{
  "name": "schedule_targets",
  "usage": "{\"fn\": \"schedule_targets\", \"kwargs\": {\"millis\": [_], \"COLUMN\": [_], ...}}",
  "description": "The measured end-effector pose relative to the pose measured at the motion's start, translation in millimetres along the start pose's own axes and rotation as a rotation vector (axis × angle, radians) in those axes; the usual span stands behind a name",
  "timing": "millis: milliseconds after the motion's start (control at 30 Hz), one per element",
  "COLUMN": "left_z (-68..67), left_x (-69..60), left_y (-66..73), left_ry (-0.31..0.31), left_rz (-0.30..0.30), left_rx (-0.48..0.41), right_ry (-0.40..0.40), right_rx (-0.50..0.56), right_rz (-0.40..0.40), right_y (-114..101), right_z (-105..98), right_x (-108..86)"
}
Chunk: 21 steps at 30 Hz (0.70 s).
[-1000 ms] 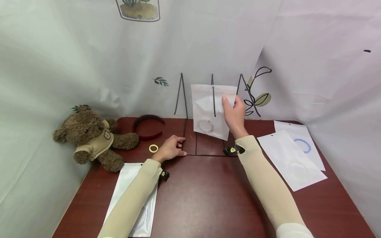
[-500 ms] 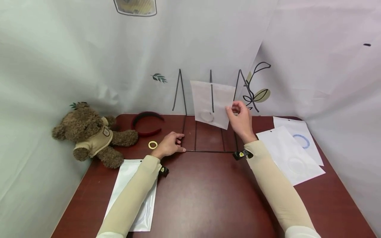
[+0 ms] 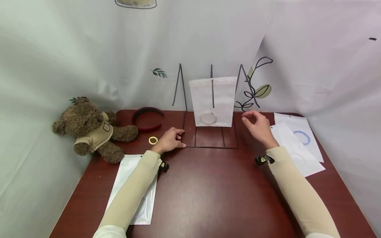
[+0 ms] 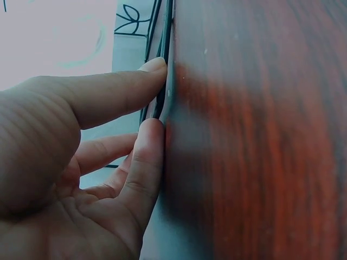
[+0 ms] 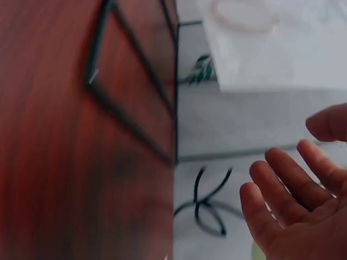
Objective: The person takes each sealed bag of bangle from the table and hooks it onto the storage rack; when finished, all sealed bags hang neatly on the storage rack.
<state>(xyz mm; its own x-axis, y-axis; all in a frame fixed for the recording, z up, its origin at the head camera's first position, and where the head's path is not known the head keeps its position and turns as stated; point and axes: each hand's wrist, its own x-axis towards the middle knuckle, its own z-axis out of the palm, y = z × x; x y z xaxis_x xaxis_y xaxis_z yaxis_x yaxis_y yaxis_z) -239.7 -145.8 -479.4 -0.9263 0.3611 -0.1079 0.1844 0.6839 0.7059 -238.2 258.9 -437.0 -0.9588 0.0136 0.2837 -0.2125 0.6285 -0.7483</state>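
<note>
A black wire rack (image 3: 210,146) with upright hooked arms stands at the back of the table. From its middle arm hangs a white bag (image 3: 220,99) with a pale ring visible near its bottom. At the rack's front left corner, my left hand (image 3: 170,141) holds the thin rod between thumb and fingers; in the left wrist view the left hand (image 4: 92,151) has its thumb tip against that rod (image 4: 169,32). To the right of the bag is my right hand (image 3: 259,128), fingers relaxed, touching nothing; the right wrist view shows the right hand (image 5: 303,200) apart from the bag (image 5: 271,59).
On the left are a brown teddy bear (image 3: 86,120), a dark red headband (image 3: 137,123), a yellow ring (image 3: 153,140) and a white packet (image 3: 126,170) partly under the left forearm. Two white bags, one with a blue ring (image 3: 303,137), overlap on the right.
My right hand has let go of the bag and moved right and down from it. The bag now hangs straighter on the middle arm. The left hand has stayed at the rack's corner.
</note>
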Motion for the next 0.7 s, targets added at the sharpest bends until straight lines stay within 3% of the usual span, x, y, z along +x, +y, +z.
{"fn": "schedule_targets", "kwargs": {"millis": [400,700], "left_z": [3.1,2.0], "left_x": [-0.8,-1.7], "left_y": [1.3,0.1], "left_ry": [-0.005,0.002], "left_rz": [-0.019,-0.011], "left_rx": [-0.029,-0.042], "right_ry": [-0.064,-0.163], "right_rx": [-0.142,-0.191], "right_rz": [0.095,0.156], "right_y": [64.2,95.2], "right_z": [-60.9,-98.4], "right_x": [-27.1,-32.6]}}
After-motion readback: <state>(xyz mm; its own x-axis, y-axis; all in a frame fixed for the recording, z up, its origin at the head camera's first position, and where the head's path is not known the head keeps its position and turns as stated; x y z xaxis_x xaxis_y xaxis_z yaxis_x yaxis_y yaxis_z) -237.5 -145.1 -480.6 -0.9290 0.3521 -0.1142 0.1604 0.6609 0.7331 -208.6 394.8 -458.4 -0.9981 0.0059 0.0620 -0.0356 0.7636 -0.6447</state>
